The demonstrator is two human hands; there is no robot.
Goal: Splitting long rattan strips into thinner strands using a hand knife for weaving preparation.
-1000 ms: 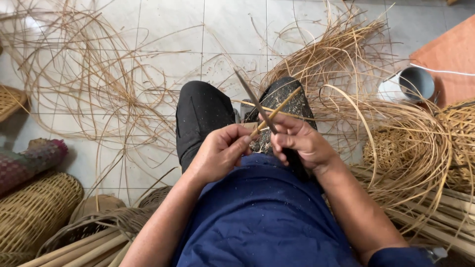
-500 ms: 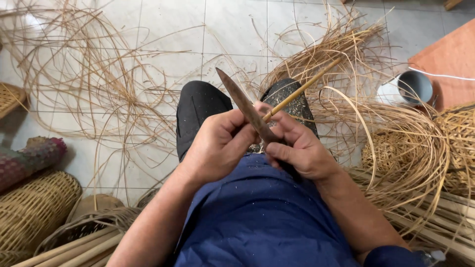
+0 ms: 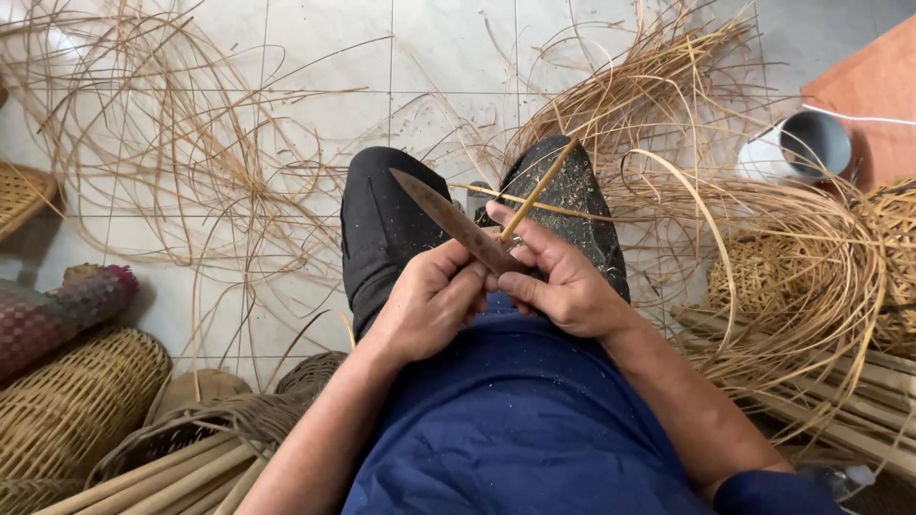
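I sit with my knees in black trousers above a tiled floor. My right hand grips the handle of a long dark knife whose blade points up and to the left across my left knee. A thin tan rattan stick slants up to the right from between my hands. Its lower end passes under my right fingers toward my left hand, which is closed on it against the blade. Both hands touch each other just above my blue shirt. Fine shavings dust my right knee.
Loose rattan strips sprawl over the floor at left, with a denser heap at upper right. Woven baskets and a bundle of canes lie lower left. A grey-white cylinder, an orange board and more canes are at right.
The knife blade has tipped flatter toward the left. The rattan stick has slid back, so less of it sticks out. Both hands have dropped slightly toward my lap.
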